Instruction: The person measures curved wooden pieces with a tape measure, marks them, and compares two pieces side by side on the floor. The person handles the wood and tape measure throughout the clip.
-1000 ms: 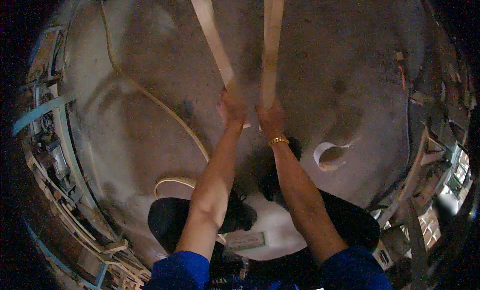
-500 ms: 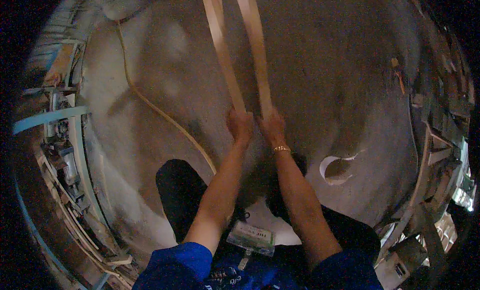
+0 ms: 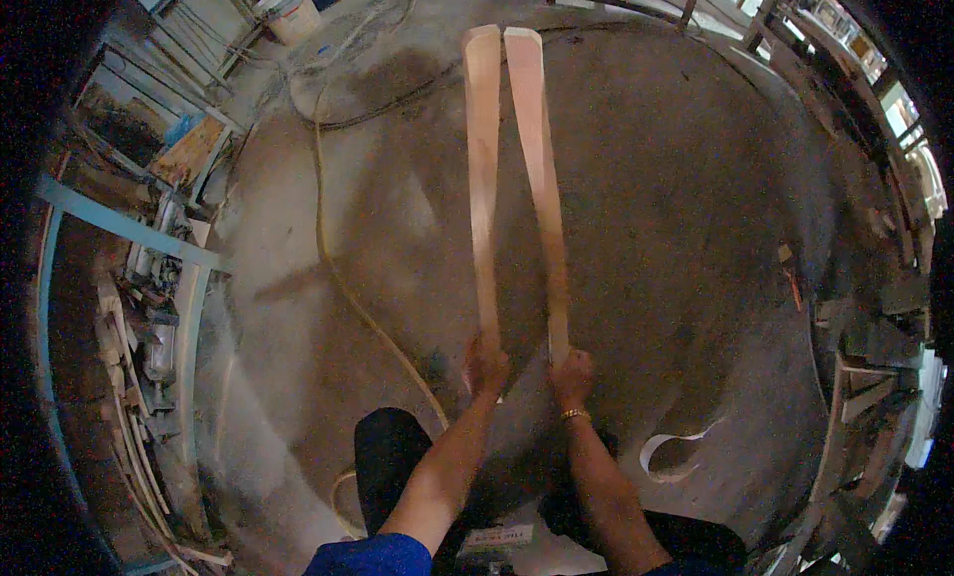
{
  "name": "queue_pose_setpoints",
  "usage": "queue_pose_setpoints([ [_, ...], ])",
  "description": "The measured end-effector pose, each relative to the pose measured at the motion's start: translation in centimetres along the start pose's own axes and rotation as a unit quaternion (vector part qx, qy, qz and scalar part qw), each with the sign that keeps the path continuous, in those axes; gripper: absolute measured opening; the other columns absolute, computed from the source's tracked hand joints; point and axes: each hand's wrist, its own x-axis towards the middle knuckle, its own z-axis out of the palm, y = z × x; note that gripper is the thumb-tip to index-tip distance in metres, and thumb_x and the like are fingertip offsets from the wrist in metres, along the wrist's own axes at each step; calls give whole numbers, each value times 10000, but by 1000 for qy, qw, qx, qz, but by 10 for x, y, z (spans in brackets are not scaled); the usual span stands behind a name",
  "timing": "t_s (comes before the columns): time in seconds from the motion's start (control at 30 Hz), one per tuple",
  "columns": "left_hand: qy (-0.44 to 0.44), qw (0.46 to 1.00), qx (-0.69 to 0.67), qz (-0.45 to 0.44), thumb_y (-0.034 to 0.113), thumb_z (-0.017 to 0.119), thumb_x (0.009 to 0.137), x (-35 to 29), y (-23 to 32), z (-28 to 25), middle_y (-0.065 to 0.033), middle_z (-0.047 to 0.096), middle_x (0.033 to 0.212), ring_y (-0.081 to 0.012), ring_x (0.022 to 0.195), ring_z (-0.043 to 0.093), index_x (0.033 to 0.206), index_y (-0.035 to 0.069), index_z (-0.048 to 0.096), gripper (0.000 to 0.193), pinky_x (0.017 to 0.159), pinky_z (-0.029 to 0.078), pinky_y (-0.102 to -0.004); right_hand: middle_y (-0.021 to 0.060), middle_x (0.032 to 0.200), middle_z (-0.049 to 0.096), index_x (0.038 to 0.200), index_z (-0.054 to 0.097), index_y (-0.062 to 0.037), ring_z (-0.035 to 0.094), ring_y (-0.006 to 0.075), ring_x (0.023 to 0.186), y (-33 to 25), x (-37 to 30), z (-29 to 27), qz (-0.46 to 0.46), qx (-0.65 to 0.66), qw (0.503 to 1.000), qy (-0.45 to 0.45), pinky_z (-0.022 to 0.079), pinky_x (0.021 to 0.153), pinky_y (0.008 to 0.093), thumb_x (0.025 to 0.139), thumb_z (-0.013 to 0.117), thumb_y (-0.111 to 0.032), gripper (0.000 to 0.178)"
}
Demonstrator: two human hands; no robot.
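Observation:
Two long, pale wooden pieces stretch away from me side by side, each narrow near my hands and broader at its far, angled-cornered end. My left hand [image 3: 485,370] is closed round the narrow end of the left wooden piece [image 3: 483,149]. Likewise, my right hand [image 3: 572,379], with a gold-coloured band at its wrist, grips the right wooden piece [image 3: 537,159]. Their broad ends almost meet at the top, while a gap runs between them lower down. Both arms are stretched forward over the floor.
A yellowish hose [image 3: 343,288] runs along the floor [image 3: 676,218] on the left. A curled pale strip [image 3: 656,457] lies right of my right arm. At the left stand a blue metal frame [image 3: 119,218] and wood strips; a white bucket [image 3: 288,11] is far left.
The view has tilted upward, bringing the broad far ends of both wooden pieces into sight. My hands appear lower in the picture, still holding them.

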Motion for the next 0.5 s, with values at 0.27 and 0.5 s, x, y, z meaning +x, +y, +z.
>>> queue_pose_setpoints([
  [0.27, 6, 997, -70, -18, 210, 612, 842, -20, 3, -20, -169, 596, 1180, -367, 1118, 541, 1224, 41, 553, 422, 947, 468, -449, 147, 1002, 615, 1061, 618, -30, 596, 351, 931, -21, -6, -19, -10, 0, 999, 53, 498, 832, 436, 721, 774, -287, 453],
  [0.5, -20, 998, 28, 48, 204, 610, 849, -19, -1, -5, -213, 569, 1110, -397, 1074, 533, 1232, 0, 528, 442, 928, 451, -488, 221, 1048, 610, 1029, 612, 22, 589, 407, 983, -15, 9, -3, 7, -27, 999, 24, 503, 810, 496, 806, 737, -363, 462],
])
